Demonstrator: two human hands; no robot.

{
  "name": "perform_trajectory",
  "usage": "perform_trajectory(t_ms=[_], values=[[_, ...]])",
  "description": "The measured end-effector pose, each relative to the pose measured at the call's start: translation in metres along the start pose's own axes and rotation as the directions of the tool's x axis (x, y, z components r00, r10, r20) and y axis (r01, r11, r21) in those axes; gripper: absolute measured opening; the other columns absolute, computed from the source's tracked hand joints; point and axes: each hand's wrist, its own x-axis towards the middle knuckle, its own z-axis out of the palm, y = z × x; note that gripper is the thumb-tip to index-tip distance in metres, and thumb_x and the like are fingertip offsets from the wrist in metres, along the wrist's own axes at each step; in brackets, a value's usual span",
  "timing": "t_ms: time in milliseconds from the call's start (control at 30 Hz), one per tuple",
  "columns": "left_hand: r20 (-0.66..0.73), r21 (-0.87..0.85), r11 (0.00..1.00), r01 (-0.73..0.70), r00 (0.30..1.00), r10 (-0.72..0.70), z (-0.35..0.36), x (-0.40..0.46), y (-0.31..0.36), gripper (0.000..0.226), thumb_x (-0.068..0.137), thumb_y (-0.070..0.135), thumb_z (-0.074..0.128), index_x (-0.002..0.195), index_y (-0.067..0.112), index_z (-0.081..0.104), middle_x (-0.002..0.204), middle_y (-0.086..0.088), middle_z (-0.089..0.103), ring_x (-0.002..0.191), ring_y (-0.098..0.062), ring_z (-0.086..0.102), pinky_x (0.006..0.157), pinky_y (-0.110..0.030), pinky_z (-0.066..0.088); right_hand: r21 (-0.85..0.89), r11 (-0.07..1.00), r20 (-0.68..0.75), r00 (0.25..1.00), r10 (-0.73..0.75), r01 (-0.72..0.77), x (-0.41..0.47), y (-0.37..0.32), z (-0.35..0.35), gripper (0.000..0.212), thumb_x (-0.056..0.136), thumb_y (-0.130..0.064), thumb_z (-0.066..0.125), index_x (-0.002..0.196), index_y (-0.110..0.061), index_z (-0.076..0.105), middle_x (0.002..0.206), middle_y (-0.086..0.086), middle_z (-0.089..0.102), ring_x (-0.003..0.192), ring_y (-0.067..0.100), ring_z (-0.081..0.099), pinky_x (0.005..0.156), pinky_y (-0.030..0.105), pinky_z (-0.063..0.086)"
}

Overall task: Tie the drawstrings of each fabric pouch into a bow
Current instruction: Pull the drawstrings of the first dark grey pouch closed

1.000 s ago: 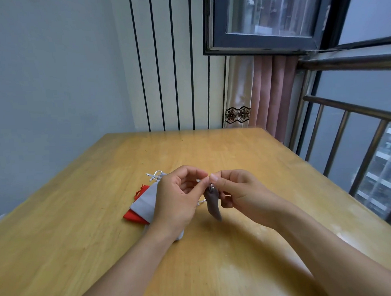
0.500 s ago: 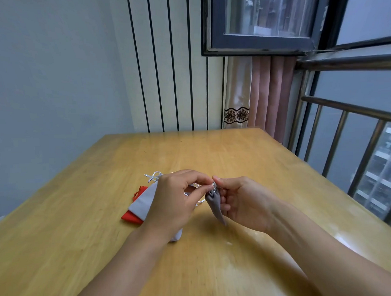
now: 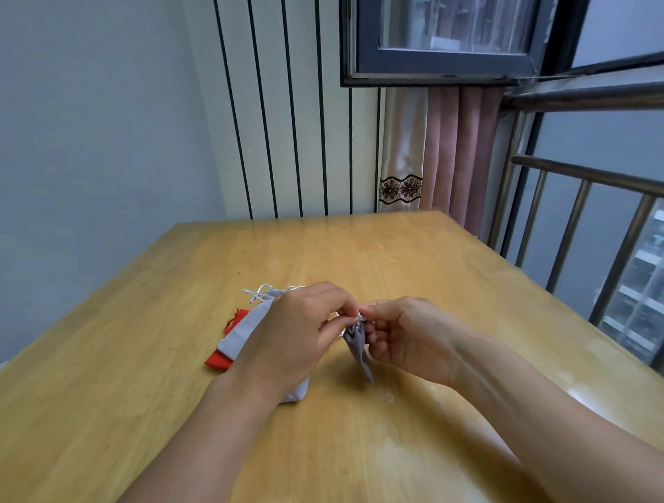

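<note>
A small dark grey pouch (image 3: 358,348) hangs between my hands just above the wooden table (image 3: 361,258). My left hand (image 3: 299,335) and my right hand (image 3: 408,335) both pinch its pale drawstrings at the gathered top. The fingertips nearly meet there and hide the knot. Behind my left hand lies a light grey pouch (image 3: 243,329) with a white cord tied at its top (image 3: 260,293). It rests over a red pouch (image 3: 219,358), which is mostly covered.
A metal railing (image 3: 585,220) and window run along the table's right edge. A striped wall panel and a pink curtain (image 3: 451,153) stand behind the far edge.
Both hands have dropped slightly and drawn closer at the pouch top. My left fingers have curled tighter over the drawstrings. The hanging pouch has swung a little.
</note>
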Motion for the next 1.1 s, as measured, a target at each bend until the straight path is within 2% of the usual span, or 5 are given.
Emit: perform_trajectory(t_ms=[267,500,667,867,1100], values=[[0.072,-0.008,0.99,0.137,0.988,-0.137,0.014,-0.005,-0.003,0.008,0.097,0.017,0.055,0.09,0.019,0.053,0.09,0.011,0.054,0.082,-0.008,0.052,0.072,-0.022,0.043,-0.013,0.999,-0.027,0.999,0.028,-0.029,-0.001,-0.002,0.001,0.015,0.092,-0.01,0.062,0.079,-0.008,0.069,0.07,0.003,0.054,0.056,0.01,0.048,0.056,0.021,0.039],[0.048,-0.223,0.913,0.342,0.939,-0.34,0.022,-0.009,-0.009,0.013,0.1,0.013,0.049,0.09,0.022,0.049,0.089,0.005,0.056,0.079,-0.012,0.058,0.066,-0.02,0.054,0.078,0.997,-0.077,0.997,0.006,0.0,-0.001,-0.001,0.005,0.013,0.1,-0.011,0.054,0.093,-0.003,0.062,0.072,0.006,0.054,0.058,0.013,0.053,0.052,0.023,0.052],[0.021,-0.343,0.857,0.384,0.915,-0.402,0.023,-0.006,-0.004,0.012,0.099,0.009,0.052,0.089,0.017,0.053,0.078,0.004,0.061,0.066,-0.004,0.06,0.059,-0.015,0.048,0.03,0.993,-0.055,0.993,-0.108,0.11,-0.002,0.002,0.006,0.016,0.101,-0.012,0.055,0.101,0.002,0.064,0.086,0.015,0.059,0.069,0.015,0.058,0.07,0.033,0.06],[0.026,-0.493,0.768,0.409,0.889,-0.457,0.021,-0.008,-0.005,0.006,0.095,0.01,0.061,0.095,0.016,0.063,0.086,-0.003,0.072,0.077,-0.018,0.073,0.069,-0.041,0.061,0.124,0.987,-0.037,0.994,-0.098,0.102,-0.002,0.005,0.011,0.016,0.102,-0.008,0.052,0.097,0.004,0.062,0.083,0.016,0.055,0.067,0.019,0.06,0.071,0.034,0.062],[-0.046,-0.65,0.607,0.457,0.774,-0.631,0.021,-0.007,0.007,0.007,0.09,0.006,0.067,0.085,0.007,0.072,0.079,-0.008,0.076,0.077,-0.028,0.074,0.069,-0.059,0.058,0.181,0.977,-0.037,0.994,-0.107,0.112,-0.002,0.003,0.011,0.018,0.099,-0.009,0.057,0.091,0.006,0.064,0.074,0.011,0.056,0.066,0.018,0.063,0.069,0.03,0.061]])
